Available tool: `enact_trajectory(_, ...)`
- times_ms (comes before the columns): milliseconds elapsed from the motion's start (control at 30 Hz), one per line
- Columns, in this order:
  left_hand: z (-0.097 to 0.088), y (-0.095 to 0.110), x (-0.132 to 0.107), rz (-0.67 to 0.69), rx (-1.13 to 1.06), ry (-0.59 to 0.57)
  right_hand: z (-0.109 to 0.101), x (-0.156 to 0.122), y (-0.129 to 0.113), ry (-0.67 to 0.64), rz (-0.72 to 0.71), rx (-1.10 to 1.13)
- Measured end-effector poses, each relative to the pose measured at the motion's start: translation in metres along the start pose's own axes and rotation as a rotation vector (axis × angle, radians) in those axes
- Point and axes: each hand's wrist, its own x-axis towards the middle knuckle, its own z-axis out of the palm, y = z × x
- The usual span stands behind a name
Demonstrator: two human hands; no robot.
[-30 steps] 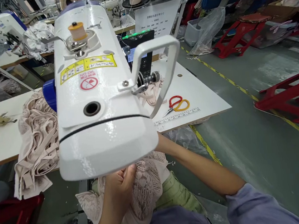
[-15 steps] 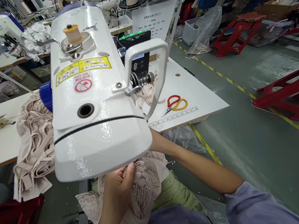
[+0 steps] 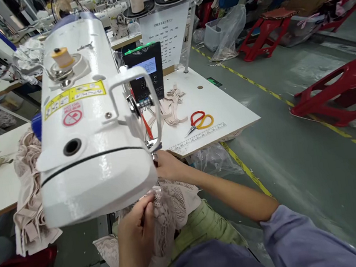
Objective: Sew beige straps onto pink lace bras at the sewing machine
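From the head view I look down over the white sewing machine (image 3: 84,131), whose head fills the left middle of the frame and hides most of the work under it. My left hand (image 3: 137,228) sits just below the machine's near end, fingers (image 3: 147,206) curled shut and pinching the upper edge of the pale pink lace fabric (image 3: 171,213). The lace hangs down from that pinch, spreads to the right of the fingers and drapes over my lap. My right hand (image 3: 167,167) is higher and to the right, tucked against the machine's near right corner, close under the metal parts there; its fingers are hidden behind the machine, so I cannot tell whether they are closed or on what. The lace runs up between the two hands and disappears under the machine head.

On the white table (image 3: 227,110) beyond, red and yellow scissors (image 3: 200,121) lie well apart from both hands, with a small heap of pink straps (image 3: 170,106) just left of them. A black control panel (image 3: 147,70) stands behind the machine. A pile of pink garments (image 3: 28,202) hangs off the table edge at left.
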Motion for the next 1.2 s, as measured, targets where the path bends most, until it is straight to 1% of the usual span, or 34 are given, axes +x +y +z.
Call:
enact_trajectory(133, 0.0, -0.007, -0.004, 0.112, 0.123, 0.053, 0.005, -0.001, 0.002, 0.04, 0.005, -0.002)
enact_trajectory(367, -0.001, -0.012, -0.006, 0.189, 0.192, 0.132, 0.012, -0.001, 0.007, 0.086, -0.05, -0.039)
enact_trajectory(800, 0.005, -0.003, -0.006, 0.271, 0.254, 0.071, 0.01, -0.002, 0.014, 0.104, -0.129, -0.042)
enact_trajectory(933, 0.008, -0.008, -0.009, 0.228, 0.239, 0.107, 0.008, -0.004, 0.013, 0.11, -0.156, -0.018)
enact_trajectory(1067, 0.011, -0.015, -0.007, 0.105, 0.163, 0.131, 0.006, -0.005, 0.014, 0.115, -0.126, 0.006)
enact_trajectory(1200, 0.017, -0.019, -0.009, -0.007, 0.072, 0.224, 0.01, -0.009, 0.01, 0.128, -0.126, 0.013)
